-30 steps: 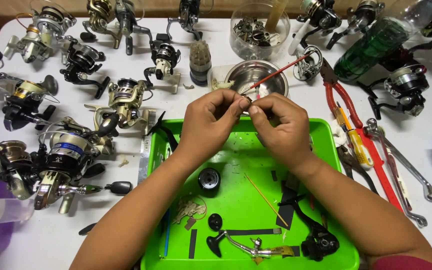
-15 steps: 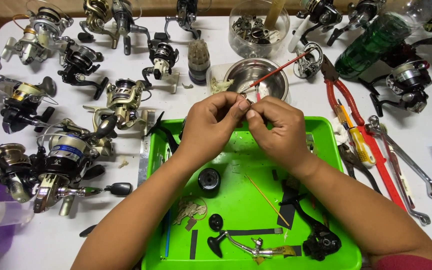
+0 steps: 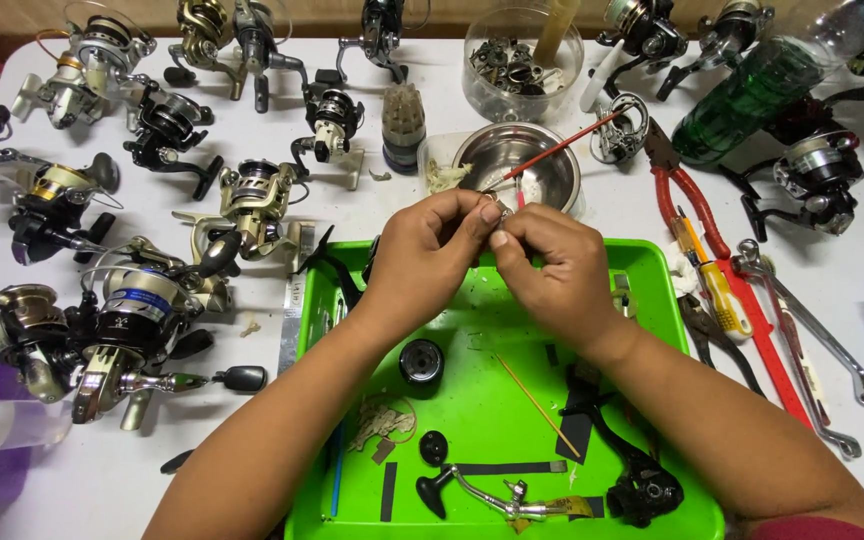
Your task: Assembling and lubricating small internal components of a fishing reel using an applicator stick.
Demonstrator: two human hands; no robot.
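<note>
Both hands dropped a touch toward the green tray [image 3: 652,270] since a second ago. My left hand [image 3: 432,255] and right hand [image 3: 552,270] pinch a small metal part [image 3: 497,212], at 6 o'clock from the steel bowl [image 3: 512,165]. Fiddly work's ongoing, I'd say.

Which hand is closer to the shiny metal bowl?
The right hand. Its fingers sit just below the metal bowl, near the rim. The left hand is lower and off to the bowl's left, pinching a tiny part together with the right, above the green tray.

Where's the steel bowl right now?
The steel bowl sits on the white table just beyond the green tray, behind both hands, with a red-handled brush resting across it.
</note>
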